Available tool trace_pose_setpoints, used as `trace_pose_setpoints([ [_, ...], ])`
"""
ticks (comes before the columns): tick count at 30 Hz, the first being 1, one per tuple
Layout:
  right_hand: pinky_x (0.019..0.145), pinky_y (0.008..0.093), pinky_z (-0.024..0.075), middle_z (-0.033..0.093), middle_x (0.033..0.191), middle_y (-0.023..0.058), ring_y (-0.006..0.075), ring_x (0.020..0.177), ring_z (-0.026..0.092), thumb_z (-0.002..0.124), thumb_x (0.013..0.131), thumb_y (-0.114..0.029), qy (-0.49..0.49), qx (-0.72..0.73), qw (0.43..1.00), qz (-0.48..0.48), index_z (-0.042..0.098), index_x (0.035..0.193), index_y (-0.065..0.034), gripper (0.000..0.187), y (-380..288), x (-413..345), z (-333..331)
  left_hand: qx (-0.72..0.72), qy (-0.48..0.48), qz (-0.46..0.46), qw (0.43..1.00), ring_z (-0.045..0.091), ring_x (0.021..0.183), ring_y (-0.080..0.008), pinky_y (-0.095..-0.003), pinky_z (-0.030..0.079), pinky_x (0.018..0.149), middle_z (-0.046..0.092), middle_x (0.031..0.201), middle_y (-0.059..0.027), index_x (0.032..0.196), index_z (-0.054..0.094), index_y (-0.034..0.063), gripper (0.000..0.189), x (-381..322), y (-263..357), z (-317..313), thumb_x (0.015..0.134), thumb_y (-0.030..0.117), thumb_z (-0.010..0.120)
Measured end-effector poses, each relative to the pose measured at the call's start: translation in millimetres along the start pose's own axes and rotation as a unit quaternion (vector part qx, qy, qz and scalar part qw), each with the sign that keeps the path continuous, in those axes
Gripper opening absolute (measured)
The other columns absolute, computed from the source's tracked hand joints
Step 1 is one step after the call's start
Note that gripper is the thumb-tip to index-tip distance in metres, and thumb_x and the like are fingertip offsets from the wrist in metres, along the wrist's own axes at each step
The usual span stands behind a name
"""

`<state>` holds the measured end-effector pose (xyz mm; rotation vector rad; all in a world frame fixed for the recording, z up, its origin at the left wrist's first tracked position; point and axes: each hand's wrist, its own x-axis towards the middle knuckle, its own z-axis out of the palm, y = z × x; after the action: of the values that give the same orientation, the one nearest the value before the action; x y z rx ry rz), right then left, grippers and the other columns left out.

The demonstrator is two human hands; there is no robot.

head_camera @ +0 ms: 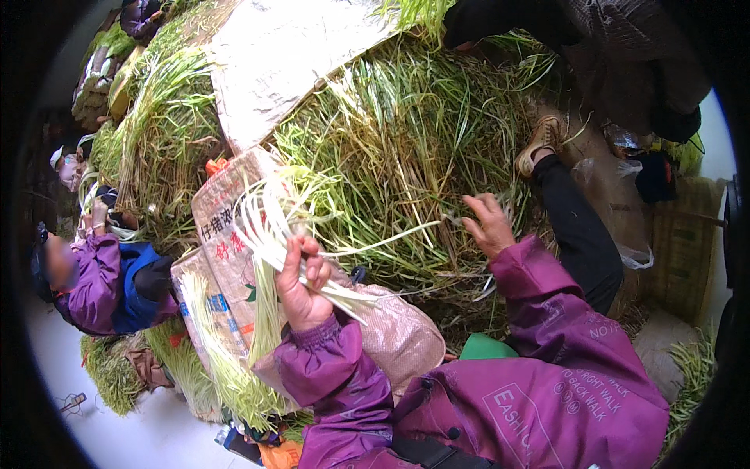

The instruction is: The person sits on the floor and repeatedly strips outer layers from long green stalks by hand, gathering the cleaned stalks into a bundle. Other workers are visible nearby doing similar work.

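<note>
My left hand (302,281) is closed around a bunch of long, pale green-white vegetable stalks (266,234), which curve over at the top. Their cut-looking ends stick out below my fist. One thin stalk (389,237) reaches sideways from the bunch towards my right hand (489,225). That hand has its fingers apart, its tips just beyond the stalk's end, and I see nothing gripped in it. Beneath both hands spreads a big heap of uncleaned green stalks (410,135) with brown, withered leaves. Trimmed pale stalks (217,346) lie to the left over a printed woven sack (214,205).
A pinkish woven sack (398,340) covers my lap area. A white sheet (287,64) lies beyond the heap. To the left sits a co-worker in purple (96,284), near another heap (170,140). At upper right are a person's dark clothes (621,58) and a shoe (539,143).
</note>
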<state>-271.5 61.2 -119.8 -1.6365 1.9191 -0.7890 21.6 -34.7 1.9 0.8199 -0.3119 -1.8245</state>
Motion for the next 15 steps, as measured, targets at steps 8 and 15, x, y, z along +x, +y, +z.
trace_pose_setpoints([
  [8,0.051,0.022,0.0365,0.049,0.063,-0.0006,0.0073,0.054,0.044,0.047,0.092,-0.022,-0.35,0.551,0.75,0.11,0.058,0.09,0.0005,0.025,-66,-12,2,-0.079,-0.045,-0.017,0.996,0.04,0.052,-0.0068,-0.0179,0.032,0.042,0.054,0.088,-0.0092,0.101,0.051,0.0005,0.02,6,-4,2,0.09,0.017,0.051],
  [15,0.05,0.0263,0.0391,0.052,0.061,0.0034,0.012,0.054,0.05,0.052,0.087,-0.017,-0.127,0.43,0.892,0.055,0.059,0.086,-0.0026,0.017,-119,11,-25,0.021,-0.041,0.088,0.995,0.049,0.067,-0.0104,-0.0177,0.038,0.045,0.056,0.099,-0.0128,0.112,0.048,-0.0008,0.044,3,-44,26,0.082,0.027,0.063],
])
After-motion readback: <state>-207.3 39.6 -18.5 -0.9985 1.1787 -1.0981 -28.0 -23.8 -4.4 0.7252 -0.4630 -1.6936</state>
